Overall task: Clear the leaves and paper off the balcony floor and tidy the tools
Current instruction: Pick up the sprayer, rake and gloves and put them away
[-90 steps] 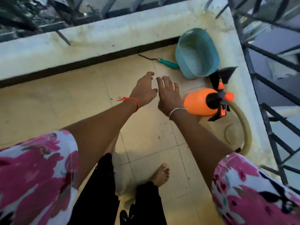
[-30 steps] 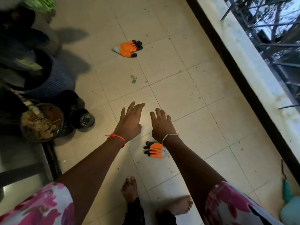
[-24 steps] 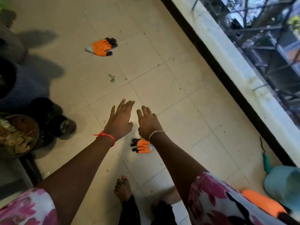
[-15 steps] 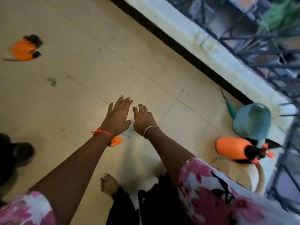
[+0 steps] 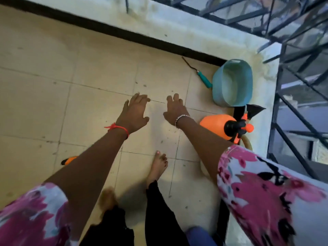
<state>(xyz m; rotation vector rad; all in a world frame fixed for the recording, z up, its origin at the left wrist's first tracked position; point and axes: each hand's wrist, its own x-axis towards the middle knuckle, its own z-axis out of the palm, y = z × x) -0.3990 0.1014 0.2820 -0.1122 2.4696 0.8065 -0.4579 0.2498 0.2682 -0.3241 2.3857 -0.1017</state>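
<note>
My left hand (image 5: 135, 113) and my right hand (image 5: 174, 109) stretch out side by side above the tiled floor, fingers loosely bent, both holding nothing. To the right, in the balcony corner, lie a teal tub (image 5: 232, 82) on its side, a hand tool with a teal handle (image 5: 202, 77) and an orange pressure sprayer (image 5: 218, 124) with a black and orange head. The tip of an orange and black glove (image 5: 68, 160) shows from under my left forearm. Small specks of debris dot the tiles.
A white parapet ledge (image 5: 159, 22) with a dark skirting runs across the top, with metal railing (image 5: 292, 86) above and on the right. A beige hose (image 5: 247, 142) curls behind the sprayer. My bare feet (image 5: 158, 166) stand on the tiles below my hands.
The view has swung from the floor with the gloves and plant pots back to the corner with the tub and sprayer. My hands stay outstretched and have spread slightly apart.
</note>
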